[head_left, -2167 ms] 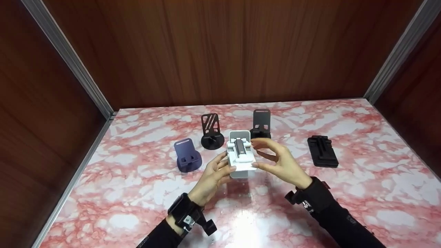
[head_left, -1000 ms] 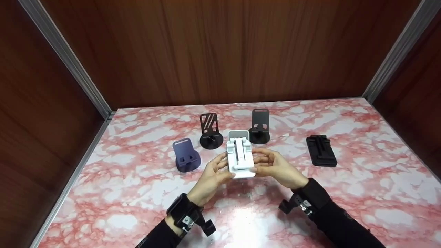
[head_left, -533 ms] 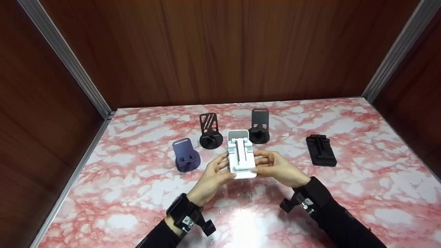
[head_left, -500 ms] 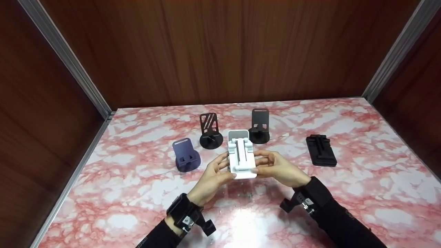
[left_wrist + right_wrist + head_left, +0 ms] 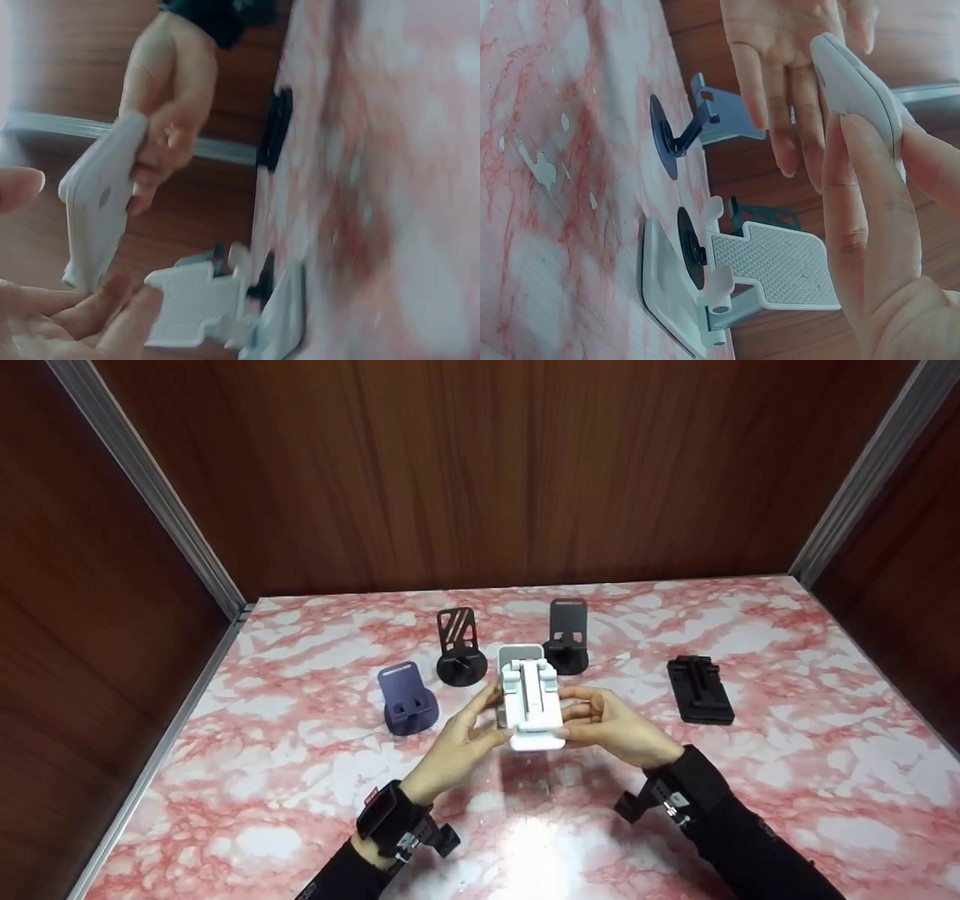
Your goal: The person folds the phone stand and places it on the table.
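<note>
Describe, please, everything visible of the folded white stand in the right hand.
The folded white stand looks like smooth plastic, with rounded corners, a raised central strip and lugs on both sides at its far end. Held above the table, it is pinched by the right hand. The left hand lies open beside it, contact unclear.

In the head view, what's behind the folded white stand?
Another white stand, opened and upright on the table; its top shows over the folded white stand, which covers most of the rest.
</note>
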A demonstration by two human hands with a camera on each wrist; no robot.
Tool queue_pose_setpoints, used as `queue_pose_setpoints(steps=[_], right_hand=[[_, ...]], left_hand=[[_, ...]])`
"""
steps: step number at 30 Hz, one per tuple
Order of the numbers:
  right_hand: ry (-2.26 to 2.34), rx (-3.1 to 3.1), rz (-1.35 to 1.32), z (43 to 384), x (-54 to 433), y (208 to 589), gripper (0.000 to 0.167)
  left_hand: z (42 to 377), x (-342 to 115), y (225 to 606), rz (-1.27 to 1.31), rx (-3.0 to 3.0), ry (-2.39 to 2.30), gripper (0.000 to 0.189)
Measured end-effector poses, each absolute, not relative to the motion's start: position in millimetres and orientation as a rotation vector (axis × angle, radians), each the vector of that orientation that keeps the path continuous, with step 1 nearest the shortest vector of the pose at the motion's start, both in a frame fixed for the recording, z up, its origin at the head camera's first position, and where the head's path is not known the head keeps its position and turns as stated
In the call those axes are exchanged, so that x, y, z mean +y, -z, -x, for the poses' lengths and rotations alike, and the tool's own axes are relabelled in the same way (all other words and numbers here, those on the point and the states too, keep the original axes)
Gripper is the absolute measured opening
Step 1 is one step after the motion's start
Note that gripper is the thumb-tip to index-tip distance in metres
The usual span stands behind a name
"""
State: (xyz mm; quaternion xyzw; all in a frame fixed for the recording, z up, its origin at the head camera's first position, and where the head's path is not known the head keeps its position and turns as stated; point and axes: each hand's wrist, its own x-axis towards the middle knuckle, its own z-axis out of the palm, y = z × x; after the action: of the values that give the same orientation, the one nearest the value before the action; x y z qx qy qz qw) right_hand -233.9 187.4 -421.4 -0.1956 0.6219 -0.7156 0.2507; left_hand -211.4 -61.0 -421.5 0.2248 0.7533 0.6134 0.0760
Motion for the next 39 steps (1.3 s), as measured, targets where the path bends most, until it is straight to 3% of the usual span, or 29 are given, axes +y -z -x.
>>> queue_pose_setpoints(steps=[15, 39], right_hand=[[1.941, 1.722, 0.571, 236.4, 213.6, 416.1, 0.050], [1.933, 1.887, 0.284, 264.7, 306.3, 434.9, 0.071]], left_hand=[[215.5, -70.0, 423.6, -0.892, 3.258, -0.954, 0.075], [221.7, -71.9, 434.2, -0.796, 3.371, -0.512, 0.081]])
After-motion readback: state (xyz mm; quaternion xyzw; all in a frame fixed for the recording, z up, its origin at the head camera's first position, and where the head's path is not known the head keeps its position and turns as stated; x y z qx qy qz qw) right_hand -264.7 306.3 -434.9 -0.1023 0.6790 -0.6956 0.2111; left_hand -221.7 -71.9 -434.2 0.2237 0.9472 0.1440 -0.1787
